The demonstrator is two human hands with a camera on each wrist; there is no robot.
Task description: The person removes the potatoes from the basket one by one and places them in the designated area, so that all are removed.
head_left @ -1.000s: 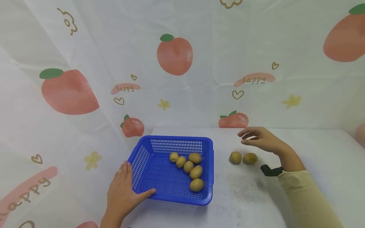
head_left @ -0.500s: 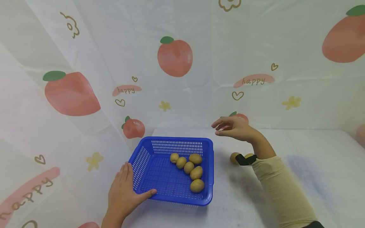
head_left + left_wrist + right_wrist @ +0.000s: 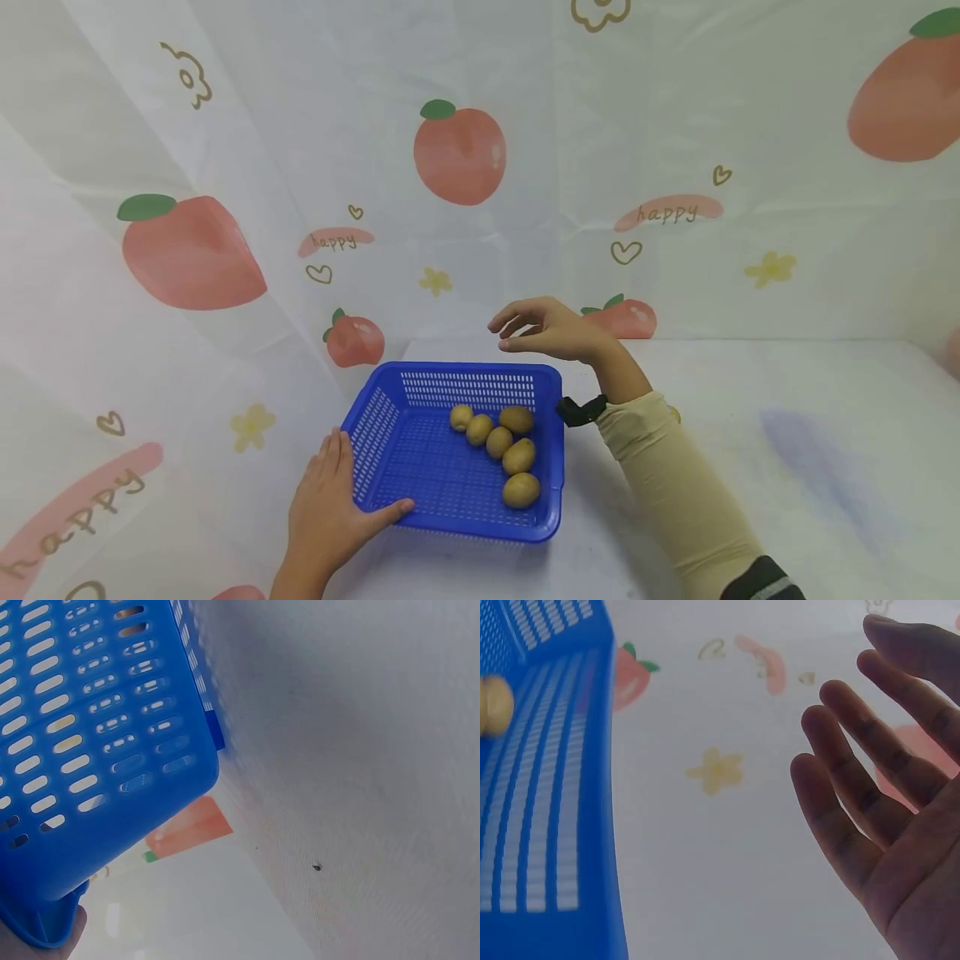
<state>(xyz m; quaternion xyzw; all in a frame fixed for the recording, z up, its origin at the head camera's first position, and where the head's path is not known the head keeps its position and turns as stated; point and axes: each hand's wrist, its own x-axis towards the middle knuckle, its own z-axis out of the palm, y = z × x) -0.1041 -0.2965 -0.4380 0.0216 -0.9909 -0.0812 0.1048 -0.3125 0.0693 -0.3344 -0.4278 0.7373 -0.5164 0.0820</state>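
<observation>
A blue plastic basket (image 3: 465,527) stands on the white table with several potatoes (image 3: 521,491) grouped along its right side. My left hand (image 3: 322,508) rests at the basket's front left corner, its straight fingers along the left side and the thumb on the front rim. In the left wrist view, only a bit of that hand (image 3: 75,934) shows by the rim. Above the basket's back right corner hovers my right hand (image 3: 551,329), fingers loosely bent and holding nothing. The right wrist view shows this hand (image 3: 922,855) with spread fingers, apart from the basket (image 3: 592,922).
To the right of the basket, a potato (image 3: 675,414) peeks out from behind the right sleeve (image 3: 675,483). A white cloth (image 3: 525,250) printed with fruit hangs behind the table (image 3: 810,400). A bluish stain marks the table's right side.
My right hand has moved left, from above the two loose potatoes to over the back of the basket, its sleeve now covering most of them. The left hand has stayed on the basket.
</observation>
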